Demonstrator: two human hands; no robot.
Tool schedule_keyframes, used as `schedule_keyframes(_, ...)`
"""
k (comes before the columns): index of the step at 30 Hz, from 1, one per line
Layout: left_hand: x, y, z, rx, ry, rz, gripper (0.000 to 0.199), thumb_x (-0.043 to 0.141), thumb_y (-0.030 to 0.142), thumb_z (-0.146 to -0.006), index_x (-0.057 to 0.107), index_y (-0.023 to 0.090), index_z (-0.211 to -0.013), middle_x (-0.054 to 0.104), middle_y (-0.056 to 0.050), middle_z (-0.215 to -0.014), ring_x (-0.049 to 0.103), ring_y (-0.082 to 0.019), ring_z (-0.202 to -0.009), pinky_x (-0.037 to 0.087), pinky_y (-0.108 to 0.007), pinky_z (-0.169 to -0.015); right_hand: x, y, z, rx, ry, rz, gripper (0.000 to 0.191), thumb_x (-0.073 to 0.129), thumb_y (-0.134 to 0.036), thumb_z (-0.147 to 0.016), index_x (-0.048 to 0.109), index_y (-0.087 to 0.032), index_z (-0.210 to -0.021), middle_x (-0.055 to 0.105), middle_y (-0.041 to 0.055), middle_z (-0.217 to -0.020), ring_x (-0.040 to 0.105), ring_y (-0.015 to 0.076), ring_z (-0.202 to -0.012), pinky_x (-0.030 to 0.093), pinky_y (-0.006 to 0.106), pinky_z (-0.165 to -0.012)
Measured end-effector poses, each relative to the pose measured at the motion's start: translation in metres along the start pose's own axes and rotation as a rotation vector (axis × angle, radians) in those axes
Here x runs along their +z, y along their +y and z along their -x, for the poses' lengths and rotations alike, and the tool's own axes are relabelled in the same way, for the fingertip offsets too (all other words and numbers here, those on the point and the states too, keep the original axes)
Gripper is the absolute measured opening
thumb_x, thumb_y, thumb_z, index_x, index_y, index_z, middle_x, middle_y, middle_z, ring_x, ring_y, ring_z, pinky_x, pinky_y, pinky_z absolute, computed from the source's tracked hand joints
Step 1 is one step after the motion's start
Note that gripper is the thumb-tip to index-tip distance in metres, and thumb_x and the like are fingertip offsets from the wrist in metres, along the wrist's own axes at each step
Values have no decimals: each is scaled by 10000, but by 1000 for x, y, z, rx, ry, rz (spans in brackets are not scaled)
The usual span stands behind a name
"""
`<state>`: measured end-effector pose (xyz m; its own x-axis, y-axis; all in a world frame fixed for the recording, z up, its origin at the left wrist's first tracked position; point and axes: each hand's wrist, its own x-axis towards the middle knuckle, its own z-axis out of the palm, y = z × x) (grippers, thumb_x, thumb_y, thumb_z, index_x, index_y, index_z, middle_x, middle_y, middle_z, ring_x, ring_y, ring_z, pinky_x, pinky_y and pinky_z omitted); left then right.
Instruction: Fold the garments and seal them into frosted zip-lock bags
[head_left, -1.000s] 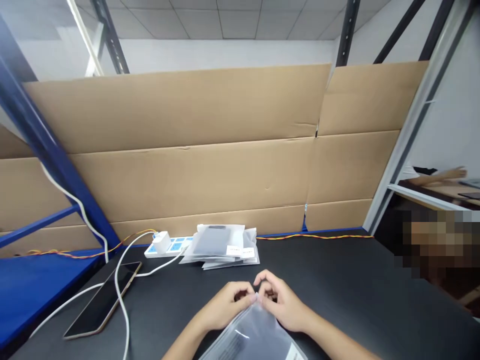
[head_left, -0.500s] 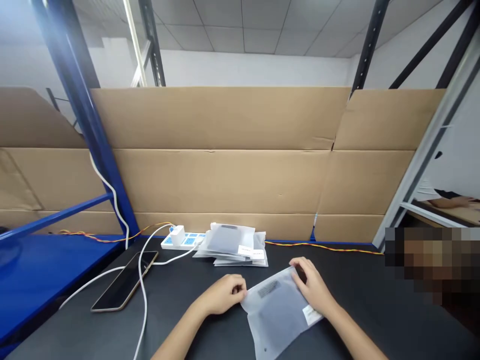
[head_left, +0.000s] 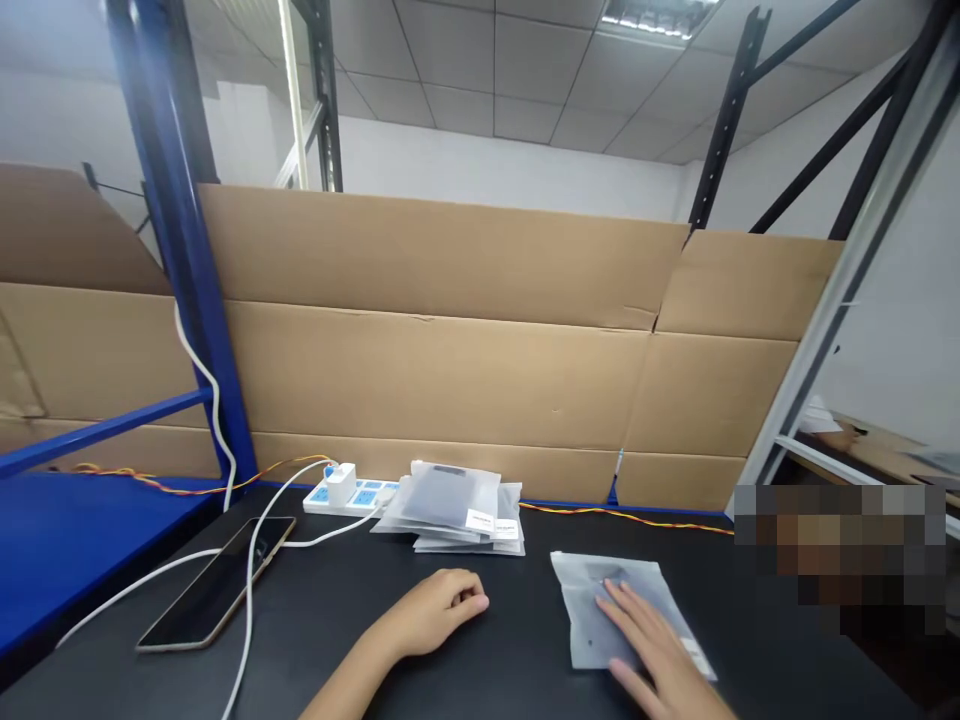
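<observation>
A frosted plastic bag with something dark folded inside and a white label at its right edge lies flat on the black tabletop. My right hand rests over it, fingers stretched and spread, covering its middle. To the left, my left hand lies on the table with its fingers curled in and nothing in them, apart from the bag. Behind it is a stack of similar frosted bags, with white labels at the lower right corners.
A tablet-like device lies at left with a white cable across it. A power strip with a white plug stands by the stack. Cardboard walls the back, between a blue post and a grey post. Another person is at far right.
My left hand has let go of the bag. The bag has shifted right and turned; my right hand has gone from gripping its edge to lying flat on it. The view has tilted.
</observation>
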<state>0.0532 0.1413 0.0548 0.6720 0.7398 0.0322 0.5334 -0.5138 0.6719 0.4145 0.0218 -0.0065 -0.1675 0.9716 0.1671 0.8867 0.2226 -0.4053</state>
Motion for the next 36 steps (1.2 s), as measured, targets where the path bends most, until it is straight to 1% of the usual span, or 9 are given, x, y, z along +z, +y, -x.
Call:
schedule_keyframes(7,2,-3,-3,-31,-14,11,343,482,475,-942,671,201,-863,644,-1,-845,579,-165,-748,391,-229,-653,-36,128,-47,91,246,46,537,443,-565,-941,541,-279,-1385,446,55,-1522,330,299,-1442,257,538,-1191)
schedule_keyframes(12,5,-10,-3,-37,40,-11,304,488,434,-948,663,205,-851,647,3,-847,582,-170,-784,399,-233,-687,-33,160,-90,31,318,-19,491,488,-569,-917,633,-263,-1274,557,76,-1432,427,306,-1384,318,516,-1167)
schedule_keyframes(16,10,-19,-9,-72,156,-96,331,473,429,-959,663,203,-809,664,-5,-830,577,-185,-805,392,-249,-709,-30,169,-98,19,391,-18,451,505,-557,-910,663,-263,-1213,610,85,-1371,483,326,-1334,373,524,-1129)
schedule_keyframes(19,15,-20,-12,-70,203,-157,339,455,418,-969,659,206,-800,661,-6,-792,575,-181,-765,381,-255,-693,-30,156,-95,-31,499,43,375,502,-506,-919,699,-253,-1112,655,105,-1283,546,345,-1249,413,533,-1074)
schedule_keyframes(21,19,-17,-14,-34,207,-229,304,451,384,-971,641,217,-803,660,-3,-788,582,-176,-742,366,-259,-675,-28,127,-94,-81,529,48,332,453,-445,-951,702,-254,-1060,682,112,-1185,598,331,-1142,447,515,-1008)
schedule_keyframes(26,23,-8,-28,142,118,-420,212,453,322,-947,592,238,-811,648,-12,-762,576,-187,-701,347,-281,-659,-4,16,-118,-280,240,-46,262,416,-317,-975,655,-252,-1063,673,75,-1026,603,260,-965,458,431,-920)
schedule_keyframes(28,24,-7,-39,196,91,-439,190,480,307,-921,581,234,-778,641,-18,-747,571,-193,-703,354,-287,-670,7,-14,-135,-279,222,-53,231,436,-281,-956,661,-243,-993,661,61,-964,593,245,-926,461,394,-882)
schedule_keyframes(31,24,-9,-51,218,84,-447,157,523,283,-882,566,229,-741,617,-11,-694,560,-188,-678,347,-288,-644,20,-30,-153,-227,249,-61,199,451,-222,-920,650,-226,-933,636,64,-963,588,240,-928,458,368,-856)
schedule_keyframes(36,26,-21,-55,198,140,-454,130,518,250,-879,564,234,-759,632,-9,-708,558,-179,-659,326,-287,-601,28,-21,-159,-135,285,-95,172,451,-197,-889,617,-231,-921,614,53,-959,615,224,-878,468,337,-802)
